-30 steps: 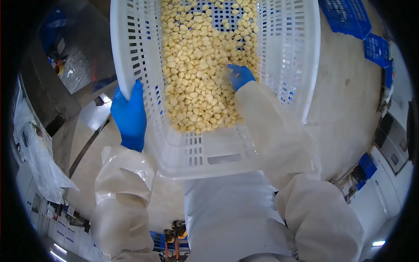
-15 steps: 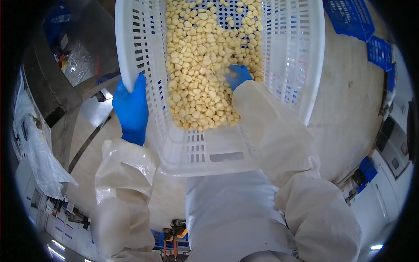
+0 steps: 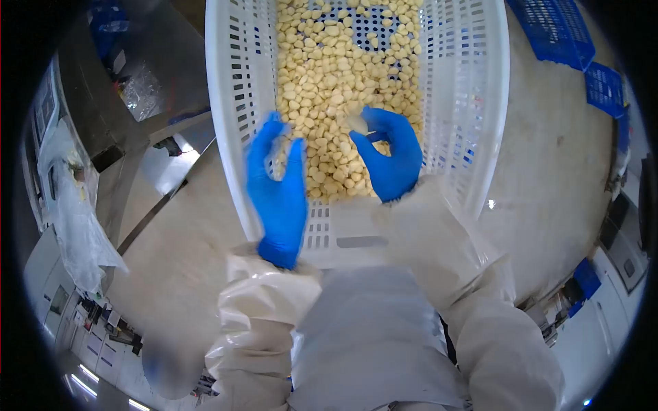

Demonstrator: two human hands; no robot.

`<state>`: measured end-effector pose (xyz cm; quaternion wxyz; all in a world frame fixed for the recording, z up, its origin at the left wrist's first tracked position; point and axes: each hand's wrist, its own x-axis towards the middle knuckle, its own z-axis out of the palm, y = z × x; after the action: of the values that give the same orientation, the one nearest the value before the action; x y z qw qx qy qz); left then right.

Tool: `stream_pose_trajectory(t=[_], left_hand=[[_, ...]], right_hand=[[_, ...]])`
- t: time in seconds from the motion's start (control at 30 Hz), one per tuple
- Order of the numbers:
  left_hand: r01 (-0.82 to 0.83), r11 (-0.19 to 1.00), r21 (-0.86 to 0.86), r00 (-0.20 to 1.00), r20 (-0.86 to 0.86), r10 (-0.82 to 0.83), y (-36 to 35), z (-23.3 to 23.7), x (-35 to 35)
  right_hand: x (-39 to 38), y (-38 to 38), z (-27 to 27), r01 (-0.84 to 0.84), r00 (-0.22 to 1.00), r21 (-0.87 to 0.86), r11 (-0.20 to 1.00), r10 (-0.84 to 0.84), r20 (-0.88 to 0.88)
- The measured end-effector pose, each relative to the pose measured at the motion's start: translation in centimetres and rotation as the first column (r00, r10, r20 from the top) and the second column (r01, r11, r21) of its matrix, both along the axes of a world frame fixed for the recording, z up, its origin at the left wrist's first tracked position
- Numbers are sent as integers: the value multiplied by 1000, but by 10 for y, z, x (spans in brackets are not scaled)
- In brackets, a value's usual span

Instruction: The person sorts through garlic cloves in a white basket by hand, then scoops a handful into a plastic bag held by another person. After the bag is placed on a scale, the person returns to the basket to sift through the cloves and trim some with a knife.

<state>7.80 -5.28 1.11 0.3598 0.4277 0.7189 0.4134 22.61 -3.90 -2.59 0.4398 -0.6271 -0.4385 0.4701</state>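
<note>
A white slatted plastic crate [image 3: 495,103] holds a thick layer of small, pale yellow, rounded pieces [image 3: 329,82]; their exact kind is not clear. My right hand [image 3: 399,159], in a blue glove, is raised over them, pinching one pale piece [image 3: 358,124] between thumb and fingertips. My left hand [image 3: 279,202], also gloved in blue, hovers over the crate's near left part. Its thumb and fingers are apart with nothing between them, and the fingertips are slightly blurred.
At the left stands a dark metal frame [image 3: 113,147], with clear plastic film [image 3: 142,92] beyond it. Blue crates [image 3: 555,31] lie on the pale floor [image 3: 541,157] at the upper right. A grey apron [image 3: 370,329] covers my front, close to the crate's near end.
My left hand has let go of the crate's left rim and moved right, over the crate. My right hand has come up out of the pieces with one in its fingertips.
</note>
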Motion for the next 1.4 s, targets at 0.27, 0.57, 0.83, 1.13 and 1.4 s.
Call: stream_pose_trajectory(t=[0.27, 0.57, 0.83, 1.13, 1.4], left_hand=[[135, 921, -365, 653, 732, 194, -18, 7, 33], [121, 957, -264, 750, 656, 86, -18, 5, 38], [167, 972, -167, 928, 360, -97, -26, -1, 50], [363, 932, -16, 930, -64, -363, -33, -7, 50], [318, 943, -97, 947, 90, -310, -35, -2, 54]], right_hand=[[-2, -22, 22, -155, 986, 174, 973, 142, 82], [19, -28, 28, -87, 994, -144, 986, 77, -76], [25, -27, 26, -69, 941, -416, 907, -79, -328], [36, -23, 33, -130, 933, -569, 812, -94, -348], [38, -25, 29, -122, 918, -550, 826, -117, -378]])
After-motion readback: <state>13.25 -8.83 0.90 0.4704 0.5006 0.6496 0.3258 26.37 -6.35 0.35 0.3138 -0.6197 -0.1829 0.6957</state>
